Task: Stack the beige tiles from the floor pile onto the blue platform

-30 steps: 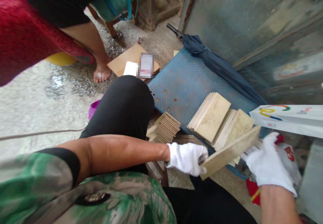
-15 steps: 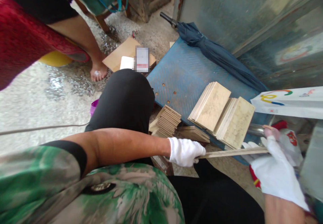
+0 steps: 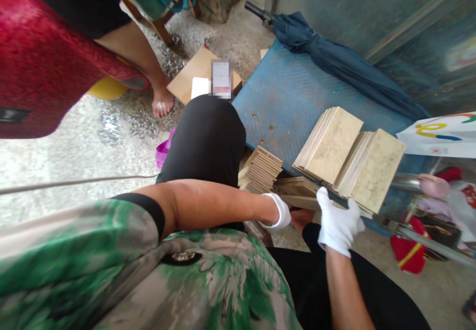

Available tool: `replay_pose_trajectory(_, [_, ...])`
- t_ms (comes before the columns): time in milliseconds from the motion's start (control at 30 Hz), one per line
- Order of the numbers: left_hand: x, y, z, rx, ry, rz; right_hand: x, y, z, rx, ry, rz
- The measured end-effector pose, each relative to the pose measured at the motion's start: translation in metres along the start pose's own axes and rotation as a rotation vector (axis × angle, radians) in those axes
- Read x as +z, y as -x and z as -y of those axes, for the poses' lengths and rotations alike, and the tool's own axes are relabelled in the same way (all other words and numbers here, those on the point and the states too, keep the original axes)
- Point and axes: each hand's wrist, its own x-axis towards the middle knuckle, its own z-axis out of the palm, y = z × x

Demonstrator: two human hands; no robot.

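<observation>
Wet concrete floor [image 3: 55, 156] ran under everything, with a blue platform [image 3: 286, 107] as the main landmark. On the platform two leaning stacks of tiles [image 3: 332, 144] stood side by side, the second stack [image 3: 374, 171] touching the first on the side nearer the white bag [image 3: 439, 134]. At the platform's near edge, lower down, lay a fanned pile [image 3: 262, 171] of thin tiles, and beside it a flatter pile [image 3: 297, 189].

The left hand [image 3: 278, 213], in a white glove, was at the near edge of the platform just below the flat pile; most of it was hidden behind the wrist, so whether its fingers were open or closed could not be told. The right hand [image 3: 338, 221], also gloved in white, rested against the lower edge of the second stack, its fingers together and curled, the thumb raised toward the flat pile. Whether it gripped a tile could not be told.

A folded umbrella [image 3: 334, 62] lay along the platform's far edge. Beyond the platform's far corner sat a cardboard box [image 3: 193, 72], and near it another person's bare foot [image 3: 161, 104]. A red cloth [image 3: 405, 250] lay on the floor past the platform's near corner.
</observation>
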Motion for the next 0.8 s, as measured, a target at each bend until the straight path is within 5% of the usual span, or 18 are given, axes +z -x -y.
replay_pose_trajectory(100, [-0.008, 0.007, -0.006, 0.061, -0.036, 0.042, 0.031, 0.006, 0.005, 0.006, 0.049, -0.062])
replay_pose_trajectory(300, [-0.019, 0.021, -0.014, 0.015, 0.267, -0.202, 0.078, 0.008, -0.002, 0.153, 0.036, -0.082])
replay_pose_trajectory(567, [-0.014, 0.013, -0.007, -0.047, 0.494, -0.268, 0.086, 0.002, -0.01, 0.205, 0.049, 0.039])
replay_pose_trajectory(800, [-0.001, 0.004, -0.001, 0.003, 0.423, -0.327, 0.097, 0.002, -0.016, 0.176, -0.007, 0.038])
